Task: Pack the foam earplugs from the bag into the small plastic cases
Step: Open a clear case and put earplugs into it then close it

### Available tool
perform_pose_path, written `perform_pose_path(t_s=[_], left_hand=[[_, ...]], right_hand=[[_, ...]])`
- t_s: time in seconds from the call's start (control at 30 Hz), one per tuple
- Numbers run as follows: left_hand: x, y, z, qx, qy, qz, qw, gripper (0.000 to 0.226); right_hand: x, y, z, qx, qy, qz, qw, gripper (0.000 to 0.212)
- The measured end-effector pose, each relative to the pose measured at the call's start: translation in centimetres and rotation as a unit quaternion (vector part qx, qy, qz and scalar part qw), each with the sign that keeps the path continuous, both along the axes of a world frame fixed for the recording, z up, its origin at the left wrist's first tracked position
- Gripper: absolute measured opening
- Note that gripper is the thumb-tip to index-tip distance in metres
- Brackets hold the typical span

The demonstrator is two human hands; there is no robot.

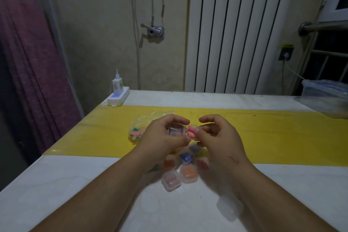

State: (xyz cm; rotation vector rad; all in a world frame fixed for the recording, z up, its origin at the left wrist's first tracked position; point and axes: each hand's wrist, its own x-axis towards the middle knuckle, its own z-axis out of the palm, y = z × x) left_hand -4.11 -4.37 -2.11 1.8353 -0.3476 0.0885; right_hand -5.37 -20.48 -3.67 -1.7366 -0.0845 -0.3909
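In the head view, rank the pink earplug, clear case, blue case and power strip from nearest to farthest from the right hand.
1. Pink earplug: pinched by the right hand.
2. Clear case: in the left hand, beside the earplug.
3. Blue case: on the table, below the hands.
4. Power strip: far left table corner.

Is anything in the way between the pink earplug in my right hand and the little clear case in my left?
Nothing visible stands between them. The right hand pinches the pink foam earplug with its tip at the small clear plastic case held in the left hand. Whether its lid is open there is unclear.
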Motion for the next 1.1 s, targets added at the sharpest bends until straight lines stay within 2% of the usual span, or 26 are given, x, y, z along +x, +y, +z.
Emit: perform_pose_path(t_s=[0.13, 0.27, 0.37, 0.57, 0.63, 0.73, 0.83, 1.1], left_hand=[[-0.3, -0.1, 0.2, -0.023, 0.012, -0.011, 1.000, 0.050], [-0.5, -0.2, 0.9, -0.152, 0.097, -0.043, 0.983, 0.027], [-0.4, -0.1, 0.9, -0.217, 0.126, -0.077, 0.965, 0.031], [-0.7, -0.3, 0.7, -0.140, 0.090, -0.075, 0.983, 0.032], [-0.7, -0.3, 0.7, -0.141, 0.087, -0.065, 0.984, 0.032], [-0.7, -0.1, 0.8, -0.123, 0.072, -0.054, 0.988, 0.034], [-0.6, -0.2, 0.6, -0.095, 0.046, -0.036, 0.994, 0.035], [0.1, 0.2, 0.4, -0.099, 0.017, 0.074, 0.992, 0.020]], right_hand=[[0.0, 0.0, 0.4, 0.037, 0.002, 0.008, 0.999, 0.023], [0.2, -0.2, 0.3, 0.067, 0.005, -0.012, 0.998, 0.022], [0.3, -0.3, 0.4, 0.081, -0.003, -0.014, 0.997, 0.020], [0.3, -0.3, 0.2, 0.111, 0.004, 0.017, 0.994, 0.003], [0.2, -0.2, 0.3, 0.140, 0.014, 0.032, 0.990, 0.018], [0.3, -0.3, 0.2, 0.086, 0.010, 0.040, 0.995, 0.010], [0.5, -0.4, 0.0, 0.026, 0.007, 0.020, 0.999, 0.019], [0.8, -1.4, 0.0, -0.025, 0.031, -0.001, 0.999, 0.009]])
